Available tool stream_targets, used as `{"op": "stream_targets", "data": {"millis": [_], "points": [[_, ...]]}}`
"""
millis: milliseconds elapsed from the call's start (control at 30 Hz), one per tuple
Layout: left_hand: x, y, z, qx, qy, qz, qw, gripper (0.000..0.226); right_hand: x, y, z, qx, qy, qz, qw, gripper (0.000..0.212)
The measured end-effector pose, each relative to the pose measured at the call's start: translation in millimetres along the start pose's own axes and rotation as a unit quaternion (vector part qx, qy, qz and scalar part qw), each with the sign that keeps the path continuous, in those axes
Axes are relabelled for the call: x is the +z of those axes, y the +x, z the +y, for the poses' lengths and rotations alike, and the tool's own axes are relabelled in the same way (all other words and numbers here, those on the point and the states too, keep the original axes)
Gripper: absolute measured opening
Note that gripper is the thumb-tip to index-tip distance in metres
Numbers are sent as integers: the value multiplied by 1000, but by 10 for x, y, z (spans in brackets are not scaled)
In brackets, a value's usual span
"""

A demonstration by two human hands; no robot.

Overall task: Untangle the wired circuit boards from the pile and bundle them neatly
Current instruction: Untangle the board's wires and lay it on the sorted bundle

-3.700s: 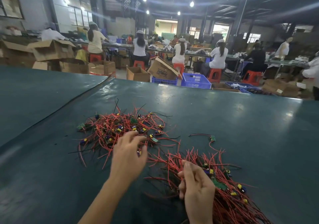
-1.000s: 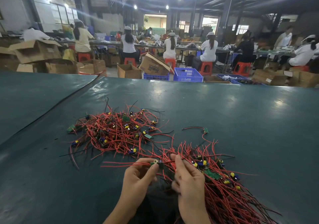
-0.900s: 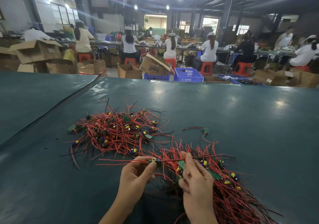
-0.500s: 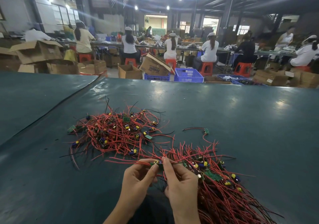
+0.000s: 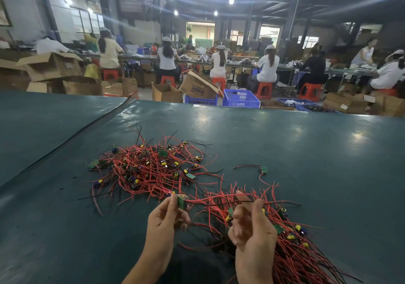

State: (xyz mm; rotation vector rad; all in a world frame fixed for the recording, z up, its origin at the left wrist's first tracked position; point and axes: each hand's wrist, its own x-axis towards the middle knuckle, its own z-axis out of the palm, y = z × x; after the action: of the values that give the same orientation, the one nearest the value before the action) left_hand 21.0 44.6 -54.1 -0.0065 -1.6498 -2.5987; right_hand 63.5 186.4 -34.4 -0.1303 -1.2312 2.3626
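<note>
1. A small green circuit board [image 5: 180,202] is pinched between the thumb and fingertips of the left hand [image 5: 166,220] and is held just above the dark green worktop [image 5: 306,152].
2. A red wire [image 5: 210,198] is stretched from that board across to the right hand [image 5: 252,229], where it is gripped between the raised thumb and the curled fingers. A thin black wire is seen running alongside it. The grip itself is somewhat blurred.
3. A tangled pile [image 5: 151,167] of red and black wires is spread on the worktop beyond the left hand. Green boards and small yellow and blue parts are scattered through it.
4. A bundle [image 5: 293,251] of wired boards is laid under and to the right of the right hand. Its red wires are gathered roughly parallel and are fanned out towards the lower right corner.
5. A single board [image 5: 264,169] is left on its own beyond the bundle and to the right of the pile. A dark wire is trailed from it to the left, and a red one is curled back towards the bundle.
6. Beyond the far edge of the worktop, cardboard boxes [image 5: 197,86] and blue crates [image 5: 241,98] are stacked on the floor, and people [image 5: 167,58] are seated on red stools [image 5: 264,91] at long tables.
</note>
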Motion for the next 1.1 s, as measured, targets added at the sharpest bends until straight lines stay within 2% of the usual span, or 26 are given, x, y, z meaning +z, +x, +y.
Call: {"op": "stream_targets", "data": {"millis": [67,200,267,400,467,533,633,700,733,767,833,900,933,1000,1100], "points": [[10,18,40,-81,-93,-11,992,33,1,-5,10,26,-15,-16,999,52],[116,-53,95,-258,-178,-107,943,23,102,-86,134,17,-204,-110,973,44],[156,-117,125,-318,-199,-146,916,35,142,-114,182,19,-219,-130,967,45],[155,-183,118,-320,-151,-187,916,29,144,-118,169,63,-173,-107,977,38],[174,-177,103,-327,-138,-178,918,31,133,-116,178,59,-169,-83,980,36],[211,-156,62,-338,-121,-136,924,35,136,-105,192,42,-187,-50,980,33],[186,-198,-62,-248,8,-122,961,45,121,-83,180,18,-180,-4,984,30],[179,-227,-74,-215,75,-133,965,24,96,-67,179,8,-171,11,985,25],[180,-232,-59,-209,79,-137,965,8,91,-66,179,9,-167,15,986,23],[186,-211,-48,-209,82,-137,965,8,87,-67,178,10,-168,17,986,23],[146,-191,-17,-192,69,-172,964,29,88,-76,165,2,-179,17,984,31],[138,-188,8,-154,57,-214,963,25,86,-73,168,-7,-192,17,981,37],[148,-188,13,-135,55,-214,966,23,85,-64,179,-10,-200,17,980,33],[156,-168,-13,-97,76,-161,979,29,71,-45,204,-13,-210,21,977,23],[161,-149,24,-40,66,-125,989,26,57,-29,166,-3,-180,43,983,22]]}}
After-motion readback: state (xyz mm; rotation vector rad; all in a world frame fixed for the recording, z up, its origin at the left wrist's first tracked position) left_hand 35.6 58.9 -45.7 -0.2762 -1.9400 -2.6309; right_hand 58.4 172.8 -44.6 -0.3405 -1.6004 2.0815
